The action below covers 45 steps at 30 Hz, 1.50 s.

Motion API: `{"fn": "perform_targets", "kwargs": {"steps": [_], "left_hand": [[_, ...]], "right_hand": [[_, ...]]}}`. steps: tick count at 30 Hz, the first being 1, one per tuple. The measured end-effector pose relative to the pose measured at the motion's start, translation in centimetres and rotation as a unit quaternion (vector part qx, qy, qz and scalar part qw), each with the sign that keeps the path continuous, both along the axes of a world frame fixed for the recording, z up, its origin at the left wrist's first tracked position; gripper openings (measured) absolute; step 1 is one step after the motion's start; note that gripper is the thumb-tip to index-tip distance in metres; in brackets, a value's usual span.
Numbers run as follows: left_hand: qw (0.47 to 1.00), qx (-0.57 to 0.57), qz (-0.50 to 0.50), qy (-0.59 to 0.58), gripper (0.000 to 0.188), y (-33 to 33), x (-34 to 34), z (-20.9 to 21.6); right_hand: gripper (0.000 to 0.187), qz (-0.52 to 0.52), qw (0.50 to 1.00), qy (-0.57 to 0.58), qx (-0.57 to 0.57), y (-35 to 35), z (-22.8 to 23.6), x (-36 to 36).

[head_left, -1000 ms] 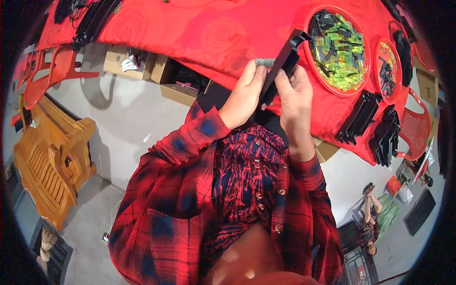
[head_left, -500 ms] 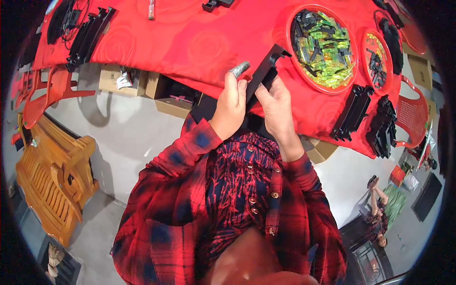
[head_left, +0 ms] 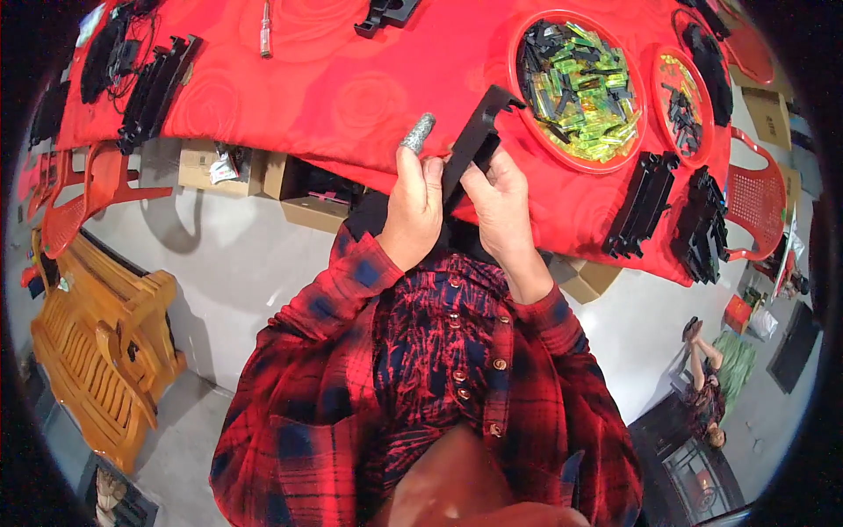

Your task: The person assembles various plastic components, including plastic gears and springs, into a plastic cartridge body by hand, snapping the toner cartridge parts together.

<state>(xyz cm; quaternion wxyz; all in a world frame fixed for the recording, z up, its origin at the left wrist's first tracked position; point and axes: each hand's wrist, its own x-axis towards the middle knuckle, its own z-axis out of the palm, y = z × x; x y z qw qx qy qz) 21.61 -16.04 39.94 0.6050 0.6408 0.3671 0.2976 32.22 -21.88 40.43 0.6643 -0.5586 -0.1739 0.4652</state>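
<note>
In front of my body, both hands hold a long black plastic strip with a hooked far end [head_left: 475,140]. My left hand [head_left: 413,209] is closed on its left side, the thumb lying along the strip. A silvery, crinkled wrap [head_left: 419,132] covers one left finger, which points up and away from the strip. On the other side my right hand [head_left: 502,204] grips the lower part with bent fingers. Whether a smaller piece sits inside the right fingers is hidden. Just beyond the strip's hooked end is a round red basket [head_left: 514,105] heaped with small yellow-green and black plastic pieces.
A smaller red basket [head_left: 660,114] holds more small pieces. Stacks of black strips lie on the red tablecloth [head_left: 369,97], at right [head_left: 643,202] and at left [head_left: 158,92]. A screwdriver [head_left: 265,35] lies at the far side. Below the table edge are cardboard boxes [head_left: 312,211].
The view has shifted a little, so the baskets sit slightly further left. My hands keep hold of the black strip, and the wrapped left finger now points more upward.
</note>
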Motion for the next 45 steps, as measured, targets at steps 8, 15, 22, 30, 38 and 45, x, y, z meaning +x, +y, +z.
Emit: {"fn": "perform_targets", "kwargs": {"steps": [8,15,22,30,38,45], "left_hand": [[1.0,-0.023,-0.011,-0.015,0.042,-0.2,0.6,-1.6],[0.999,0.034,-0.01,0.018,0.044,0.3,0.6,-1.5],[0.997,-0.006,-0.04,0.06,0.042,0.7,0.6,-1.3],[0.991,-0.129,-0.029,-0.008,0.042,3.7,0.6,-2.6],[0.947,-0.267,-0.176,0.019,0.034,7.1,-0.6,0.7],[0.956,-0.21,-0.191,0.078,0.037,5.6,1.1,-0.1]], "right_hand": [[0.022,0.012,1.0,-0.002,-0.011,-0.2,-0.6,0.6],[0.033,0.046,0.992,-0.104,-0.05,-0.3,-0.7,0.6],[0.029,0.063,0.987,-0.114,-0.088,-0.3,-1.5,0.9],[0.045,0.142,0.954,-0.221,-0.144,-0.5,1.4,3.4],[0.022,-0.05,0.915,-0.374,-0.141,2.2,1.4,13.6],[0.018,-0.095,0.716,-0.688,-0.077,7.6,-2.2,18.3]]}}
